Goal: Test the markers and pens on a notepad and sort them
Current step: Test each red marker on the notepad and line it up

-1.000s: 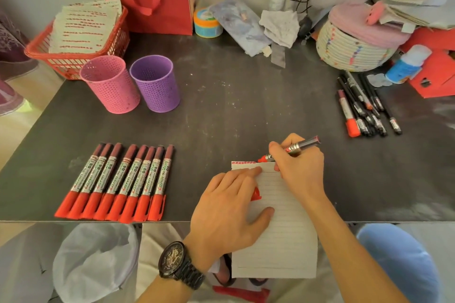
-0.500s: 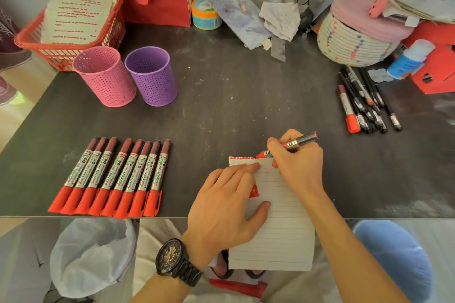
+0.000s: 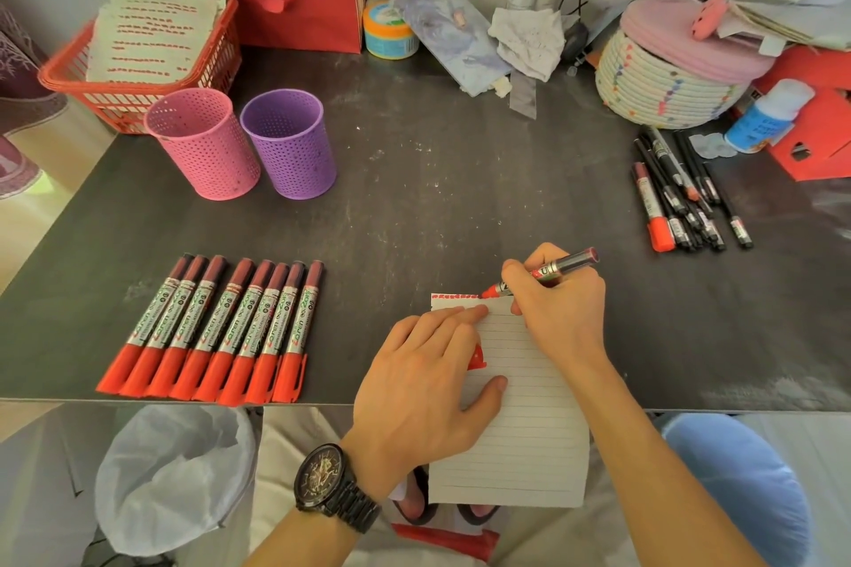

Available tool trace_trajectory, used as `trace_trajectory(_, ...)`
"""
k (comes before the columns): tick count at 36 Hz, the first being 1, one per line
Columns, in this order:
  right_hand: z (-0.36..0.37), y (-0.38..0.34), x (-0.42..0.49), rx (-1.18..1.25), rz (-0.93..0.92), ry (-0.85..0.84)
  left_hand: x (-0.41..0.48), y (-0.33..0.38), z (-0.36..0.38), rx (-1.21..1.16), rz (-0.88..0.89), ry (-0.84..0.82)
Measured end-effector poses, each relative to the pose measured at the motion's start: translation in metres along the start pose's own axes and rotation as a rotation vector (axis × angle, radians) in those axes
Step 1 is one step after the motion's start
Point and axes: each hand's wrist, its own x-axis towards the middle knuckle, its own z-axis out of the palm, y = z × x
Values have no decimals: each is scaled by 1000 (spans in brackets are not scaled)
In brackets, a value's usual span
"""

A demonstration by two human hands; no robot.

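Note:
A lined notepad [image 3: 520, 428] lies at the table's front edge, half hanging over it. My left hand [image 3: 428, 378] presses flat on its left side, and a red cap peeks out beside the fingers. My right hand [image 3: 557, 304] grips an uncapped red marker [image 3: 543, 274], whose tip touches the pad's top edge beside a row of red marks. Several capped red markers [image 3: 216, 331] lie in a row at the front left. A cluster of dark pens [image 3: 681, 193] with one red marker lies at the right.
A pink cup [image 3: 207, 147] and a purple cup [image 3: 290, 143] stand at the back left, before a red basket [image 3: 133, 83] of marked paper. A woven basket [image 3: 663, 83], a glue bottle [image 3: 760, 115] and clutter line the back. A bin [image 3: 170, 479] sits under the table's front edge.
The marker tip has moved slightly right along the pad's top edge, lengthening the row of red marks. My left hand has stayed pressed on the pad.

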Motion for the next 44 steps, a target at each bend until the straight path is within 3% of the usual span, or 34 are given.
trace_trajectory(29, 0, 1, -1, 25, -20, 20, 0, -2, 2, -5, -1, 19)
trace_trajectory(39, -20, -9, 3, 525, 115, 71, 2, -1, -1, -8, -32, -15)
trace_trajectory(44, -41, -5, -2, 578, 122, 59, 12, -5, -3, -50, -125, -51)
